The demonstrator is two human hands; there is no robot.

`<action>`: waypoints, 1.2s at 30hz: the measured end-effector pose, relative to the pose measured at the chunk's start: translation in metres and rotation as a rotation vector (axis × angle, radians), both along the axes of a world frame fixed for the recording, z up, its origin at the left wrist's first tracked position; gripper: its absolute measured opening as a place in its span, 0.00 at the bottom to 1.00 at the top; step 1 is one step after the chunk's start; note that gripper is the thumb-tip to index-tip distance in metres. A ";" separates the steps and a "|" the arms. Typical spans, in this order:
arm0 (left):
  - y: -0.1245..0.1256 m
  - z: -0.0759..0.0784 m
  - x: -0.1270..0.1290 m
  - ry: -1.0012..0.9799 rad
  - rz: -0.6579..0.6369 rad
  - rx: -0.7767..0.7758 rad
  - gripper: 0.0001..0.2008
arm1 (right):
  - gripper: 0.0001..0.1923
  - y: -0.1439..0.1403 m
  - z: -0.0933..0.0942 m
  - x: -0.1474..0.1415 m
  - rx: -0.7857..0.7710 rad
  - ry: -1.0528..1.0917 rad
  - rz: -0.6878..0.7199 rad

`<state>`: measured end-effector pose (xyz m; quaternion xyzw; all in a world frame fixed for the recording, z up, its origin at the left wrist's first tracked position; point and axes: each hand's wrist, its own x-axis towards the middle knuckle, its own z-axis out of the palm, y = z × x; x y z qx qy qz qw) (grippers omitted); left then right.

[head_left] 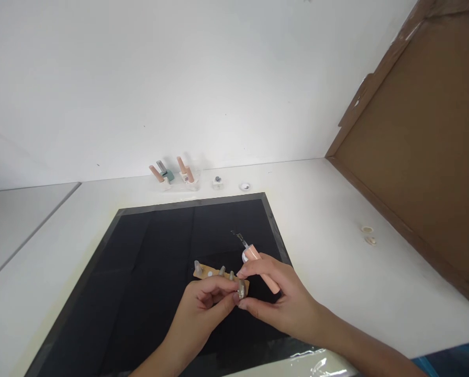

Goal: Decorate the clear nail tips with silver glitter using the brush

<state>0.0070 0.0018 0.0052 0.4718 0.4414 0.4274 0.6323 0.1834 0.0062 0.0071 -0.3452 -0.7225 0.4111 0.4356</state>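
Note:
My left hand [207,303] pinches a glossy grey-brown false nail [242,289] between thumb and fingertips. My right hand [283,293] has a peach-handled nail polish brush [253,253] tucked across its fingers, bristles pointing up and away. The thumb and a fingertip of that same hand also reach the false nail's right side. Just behind the fingers lies a tan strip [199,273] with several upright nail tips on it; my hands hide part of it. A small white round thing [244,257] shows beside the brush, partly covered.
A black mat [152,277] is taped to the white table [321,209]. Along its far side stand several polish bottles [189,175], a small clear pot [218,181] and a white dish [244,186]. Two small round pieces [370,240] lie right, near a brown cardboard panel [415,157].

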 end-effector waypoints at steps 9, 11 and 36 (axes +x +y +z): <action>0.000 -0.001 0.001 -0.025 -0.014 -0.058 0.02 | 0.19 -0.002 0.002 -0.001 -0.078 0.084 0.034; 0.000 -0.002 0.001 -0.038 -0.018 -0.076 0.02 | 0.18 -0.002 0.002 -0.002 -0.082 0.111 0.038; 0.001 0.002 0.001 0.318 0.035 0.386 0.07 | 0.17 0.000 0.001 -0.002 0.021 -0.025 -0.010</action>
